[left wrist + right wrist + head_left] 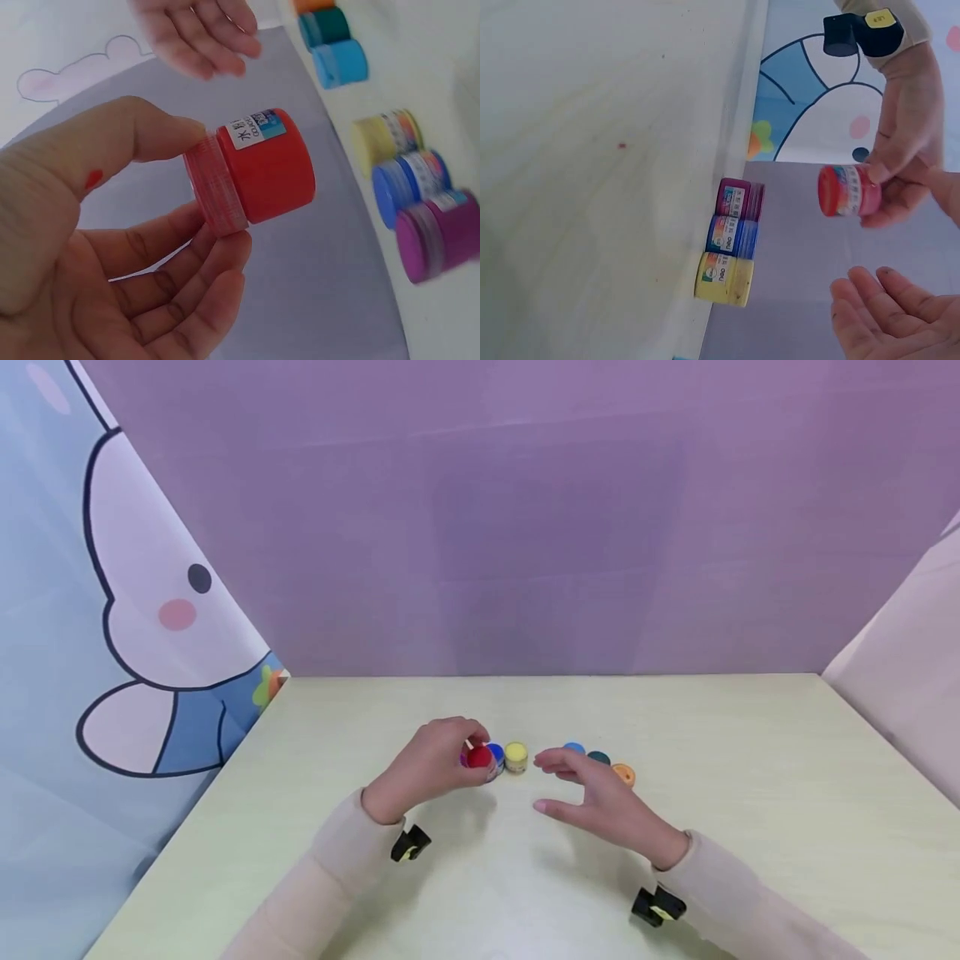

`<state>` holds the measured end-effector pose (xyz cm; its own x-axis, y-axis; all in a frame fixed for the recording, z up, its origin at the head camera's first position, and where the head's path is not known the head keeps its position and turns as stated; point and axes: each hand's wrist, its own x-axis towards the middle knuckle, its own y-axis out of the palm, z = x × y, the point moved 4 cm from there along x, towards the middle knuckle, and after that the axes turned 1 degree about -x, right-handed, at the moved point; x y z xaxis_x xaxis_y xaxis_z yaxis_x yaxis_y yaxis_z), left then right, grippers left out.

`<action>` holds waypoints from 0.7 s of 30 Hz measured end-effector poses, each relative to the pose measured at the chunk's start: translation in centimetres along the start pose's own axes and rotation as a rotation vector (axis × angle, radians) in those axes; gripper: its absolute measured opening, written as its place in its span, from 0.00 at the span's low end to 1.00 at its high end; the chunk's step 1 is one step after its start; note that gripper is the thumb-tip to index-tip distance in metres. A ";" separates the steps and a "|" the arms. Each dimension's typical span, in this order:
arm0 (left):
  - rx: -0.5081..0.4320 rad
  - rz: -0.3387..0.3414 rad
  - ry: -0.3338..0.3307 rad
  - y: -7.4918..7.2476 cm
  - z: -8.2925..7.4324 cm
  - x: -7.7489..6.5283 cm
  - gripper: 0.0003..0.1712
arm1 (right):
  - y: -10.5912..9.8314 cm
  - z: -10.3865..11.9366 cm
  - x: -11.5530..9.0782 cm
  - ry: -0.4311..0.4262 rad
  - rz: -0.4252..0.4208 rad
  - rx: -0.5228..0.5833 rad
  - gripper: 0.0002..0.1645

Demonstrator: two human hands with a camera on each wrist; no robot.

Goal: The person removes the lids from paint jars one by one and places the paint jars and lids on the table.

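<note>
My left hand (431,764) pinches a red paint jar (274,169) by its ribbed lid, thumb on one side and fingers on the other. The jar is held up off the table, its white and blue label showing in the left wrist view. Close behind it stand a purple jar (739,199), a blue jar (731,236) and a yellow jar (724,277), side by side in a row. To the right, my right hand (600,797) hovers with fingers extended and thumb apart, holding nothing. Its fingers partly cover a light blue jar (341,64) in the head view.
Beyond my right hand are a dark green jar (325,28) and an orange jar (624,774), continuing the line of jars. The pale table (750,760) ends at a purple backdrop (555,527). A cartoon-printed cloth (45,635) hangs along the left side.
</note>
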<state>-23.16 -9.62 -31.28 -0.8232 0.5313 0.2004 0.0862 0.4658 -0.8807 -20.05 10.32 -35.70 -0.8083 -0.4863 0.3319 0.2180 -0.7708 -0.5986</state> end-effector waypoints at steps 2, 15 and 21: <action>-0.025 -0.010 0.026 0.0 -0.5 0.1 0.17 | 0.1 0.1 0.1 -0.002 -0.003 0.027 0.33; -0.110 0.032 0.208 0.6 -4.6 0.4 0.14 | 0.7 -0.1 -0.1 -0.018 0.012 0.112 0.32; -0.138 0.029 0.262 1.0 -5.2 0.0 0.14 | 1.0 -0.3 -0.5 0.016 0.035 0.160 0.29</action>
<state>-20.18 -5.49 -29.96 -0.6482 0.7019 0.2953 0.1984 0.5301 -0.8244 -19.58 9.94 -36.67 -0.8068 -0.5087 0.3005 0.3299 -0.8097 -0.4853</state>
